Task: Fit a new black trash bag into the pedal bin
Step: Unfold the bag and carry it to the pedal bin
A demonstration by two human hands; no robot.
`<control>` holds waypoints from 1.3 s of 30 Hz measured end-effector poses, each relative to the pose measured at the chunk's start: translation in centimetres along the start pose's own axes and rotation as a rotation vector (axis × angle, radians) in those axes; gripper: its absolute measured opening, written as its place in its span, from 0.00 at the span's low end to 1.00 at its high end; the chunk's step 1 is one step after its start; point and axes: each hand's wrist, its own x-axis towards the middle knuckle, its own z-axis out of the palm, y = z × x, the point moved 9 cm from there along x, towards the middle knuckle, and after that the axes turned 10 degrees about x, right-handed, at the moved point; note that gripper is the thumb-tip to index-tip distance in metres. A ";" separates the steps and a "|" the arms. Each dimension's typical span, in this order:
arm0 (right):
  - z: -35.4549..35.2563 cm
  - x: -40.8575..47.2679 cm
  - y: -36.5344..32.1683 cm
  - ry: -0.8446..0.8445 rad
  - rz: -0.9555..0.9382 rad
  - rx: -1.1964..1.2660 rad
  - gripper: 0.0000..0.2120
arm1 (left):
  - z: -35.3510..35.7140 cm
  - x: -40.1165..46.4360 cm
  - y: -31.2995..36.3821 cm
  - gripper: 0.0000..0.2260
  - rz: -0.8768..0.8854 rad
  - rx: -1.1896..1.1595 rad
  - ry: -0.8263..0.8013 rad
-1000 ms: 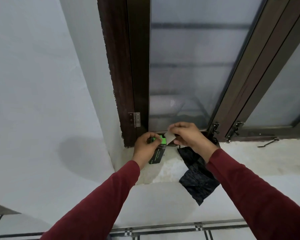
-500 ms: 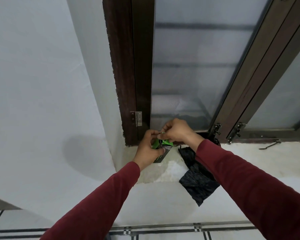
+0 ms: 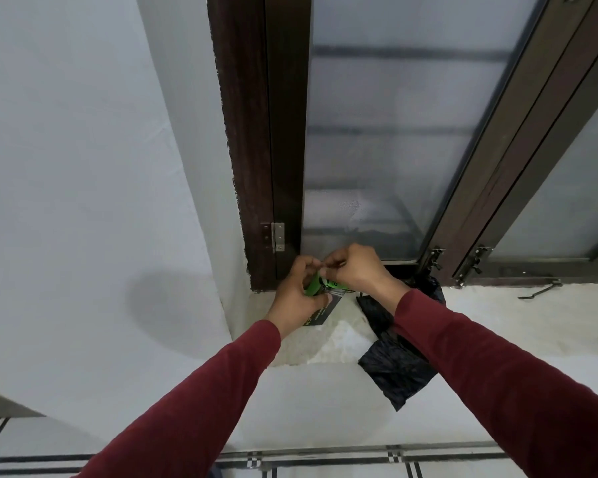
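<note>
Hands [image 3: 292, 298] [image 3: 354, 269] grip bag packet [image 3: 320, 298], bag [image 3: 396, 369] right

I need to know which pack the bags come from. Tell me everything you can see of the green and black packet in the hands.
The packet is small, bright green at its top and black lower down, with pale print too small to read. It looks like thin glossy wrapping. The left hand grips its green end, and the right hand pinches at its top edge. It is held just above the pale window sill, its black end hanging down and tilted.
</note>
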 end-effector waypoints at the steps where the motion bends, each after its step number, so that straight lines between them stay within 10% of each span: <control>1: -0.2 -0.2 0.2 0.014 0.006 0.045 0.08 | -0.1 0.0 0.1 0.24 0.011 0.018 0.001; 9: -1.3 -3.6 4.7 0.379 0.159 0.513 0.05 | -3.2 0.1 1.1 0.12 -0.001 0.271 0.260; 15: 6.6 -4.8 8.1 0.016 0.471 0.742 0.22 | -6.1 -1.4 -0.3 0.11 -0.279 0.392 0.402; 20: 6.4 -2.8 9.3 0.135 0.477 0.545 0.22 | -5.8 -1.2 -1.1 0.11 -0.327 0.915 0.161; 29: 9.3 -0.3 8.7 0.110 0.379 0.478 0.05 | -4.7 -1.9 -2.2 0.14 -0.339 1.138 0.023; 39: -2.4 -4.3 11.3 0.159 0.006 -0.360 0.17 | 5.6 0.0 1.5 0.13 -0.006 0.766 -0.028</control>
